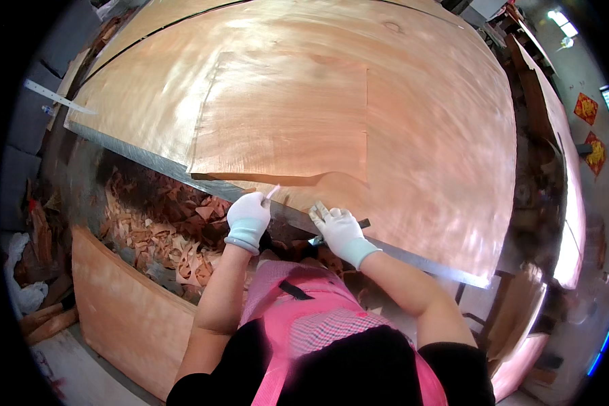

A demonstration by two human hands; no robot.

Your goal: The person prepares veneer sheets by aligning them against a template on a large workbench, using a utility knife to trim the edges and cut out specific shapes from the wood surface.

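1. The large wood sheet [440,149], smooth with pale swirling grain, lies flat, probably to give broad support.
2. The thin rectangular veneer [284,115] rests on it near the front edge, apparently for easy reach; its near edge waves.
3. The right hand [343,230], in a knit glove, sits by that edge; whether its fingers clamp the dark bar [365,223] cannot be told.
4. The left hand [249,215], also gloved, pinches a slim pale strip [275,192], seemingly for fine control.

The smaller sheet [284,118] lies on the larger sheet [440,149] (scraps [176,247] lower left).
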